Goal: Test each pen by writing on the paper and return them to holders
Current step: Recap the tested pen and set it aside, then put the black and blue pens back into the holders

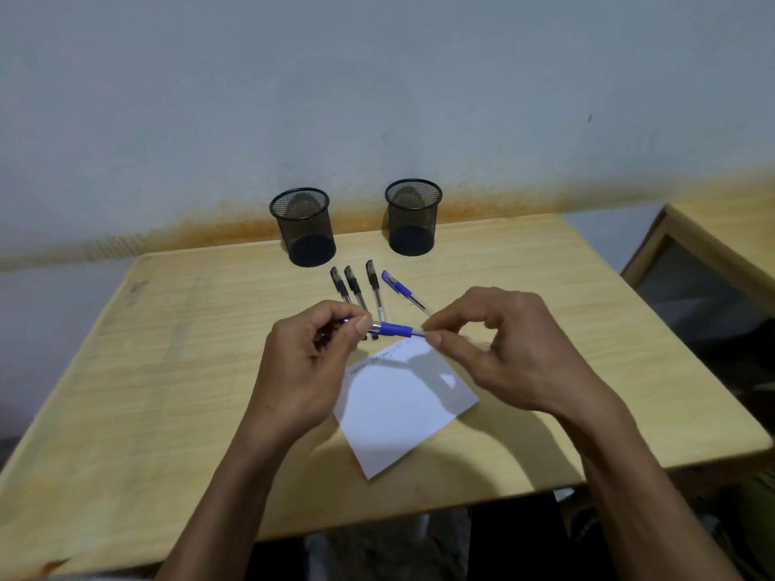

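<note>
Wooden desk [167, 371], two holders [302, 226], five pens [354, 287]

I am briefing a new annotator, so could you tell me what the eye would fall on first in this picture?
First come the left hand and right hand at the centre, gripping a blue pen between them above the white paper. Behind them, four more pens lie fanned on the wooden table, in front of two black mesh holders near the wall.
</note>
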`<state>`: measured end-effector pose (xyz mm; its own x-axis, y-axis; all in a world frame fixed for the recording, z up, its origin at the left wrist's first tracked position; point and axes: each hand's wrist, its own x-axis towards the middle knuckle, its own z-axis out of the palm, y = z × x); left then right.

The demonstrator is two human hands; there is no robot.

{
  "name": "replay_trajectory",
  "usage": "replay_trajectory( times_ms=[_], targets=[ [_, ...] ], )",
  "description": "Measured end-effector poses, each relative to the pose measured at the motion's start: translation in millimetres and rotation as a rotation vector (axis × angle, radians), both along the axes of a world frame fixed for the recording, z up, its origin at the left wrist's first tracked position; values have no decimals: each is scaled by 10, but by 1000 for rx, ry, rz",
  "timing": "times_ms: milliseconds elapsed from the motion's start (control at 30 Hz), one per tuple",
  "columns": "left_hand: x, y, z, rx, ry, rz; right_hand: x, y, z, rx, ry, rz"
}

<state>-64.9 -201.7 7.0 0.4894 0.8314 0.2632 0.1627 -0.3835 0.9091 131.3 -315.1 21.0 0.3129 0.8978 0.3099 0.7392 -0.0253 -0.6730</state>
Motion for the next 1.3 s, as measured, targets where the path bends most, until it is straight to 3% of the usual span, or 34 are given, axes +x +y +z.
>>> replay_trajectory(
  times_ms=[267, 367, 500, 633, 1067, 1300],
  targets=[
    [188, 52, -8, 18, 77, -45, -55, 78, -257, 59, -83, -72],
    [289, 102, -40, 6, 84, -22, -9, 150, -299, 4, 5, -120],
    [360, 179, -90, -10, 79, 55, 200, 410, -347, 49, 159, -352],
    [360, 234, -158, -32, 121, 125, 409, 795, -424, -201, 43, -506],
    [250, 334, -361, 28, 251, 169, 442, 1119, -561, -274, -168, -527],
    [272, 474, -337, 135, 391, 371, 551, 887, -297, -294, -136, -451]
  ],
)
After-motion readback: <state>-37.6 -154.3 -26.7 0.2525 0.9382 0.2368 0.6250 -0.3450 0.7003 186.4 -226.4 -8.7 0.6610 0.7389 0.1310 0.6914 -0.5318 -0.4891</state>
